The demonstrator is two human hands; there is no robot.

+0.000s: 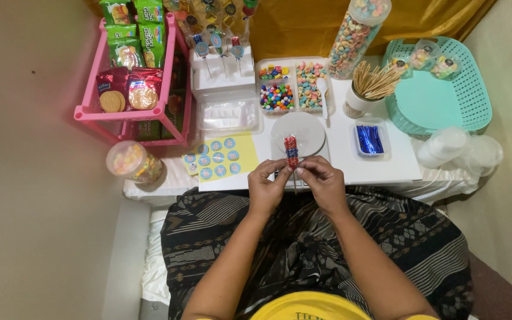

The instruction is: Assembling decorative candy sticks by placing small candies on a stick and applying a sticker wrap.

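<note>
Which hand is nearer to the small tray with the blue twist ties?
The right hand. It lies just below and left of the tray of blue twist ties. The left hand is further left, beyond the candy skewer.

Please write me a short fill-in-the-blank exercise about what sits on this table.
1. Both hands, left hand and right hand, pinch a wrapped candy skewer coloured red and ____.
2. The wooden sticks stand in a ____ cup.
3. The empty basket is ____.
4. The snack rack is ____.
Missing: blue; white; turquoise; pink.
</note>
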